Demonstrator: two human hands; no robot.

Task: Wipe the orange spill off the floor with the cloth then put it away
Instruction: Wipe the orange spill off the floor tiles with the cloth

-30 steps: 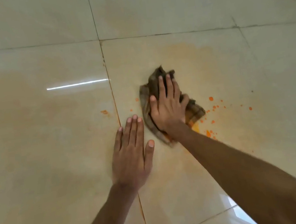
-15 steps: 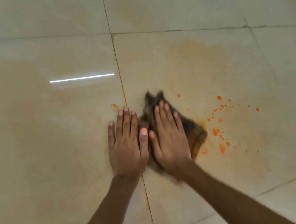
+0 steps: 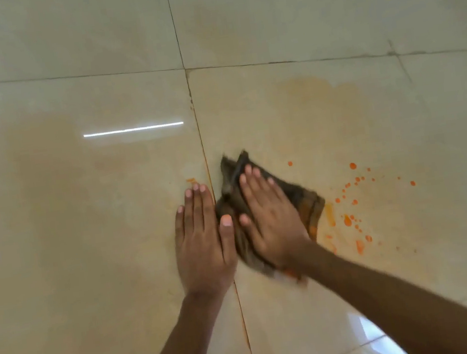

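A dark brown checked cloth (image 3: 303, 198) lies crumpled on the glossy beige floor tile (image 3: 367, 117). My right hand (image 3: 270, 219) presses flat on top of it, fingers together and stretched forward, covering most of it. My left hand (image 3: 203, 240) rests flat on the tile just left of the cloth, its thumb touching the cloth's edge. Orange spill drops (image 3: 352, 211) are scattered to the right of the cloth, with a streak at its right edge. A small orange mark (image 3: 190, 180) sits ahead of my left fingertips.
Grout lines (image 3: 200, 139) cross the tiles; one runs between my hands. A faint orange smear (image 3: 312, 89) tints the tile beyond the cloth. A ceiling light reflects as a white bar (image 3: 133, 129) at the left.
My right hand has dragged the cloth down and left, toward my left hand, since the first frame. Since half a second ago the hands have scarcely shifted; the cloth is blurred.
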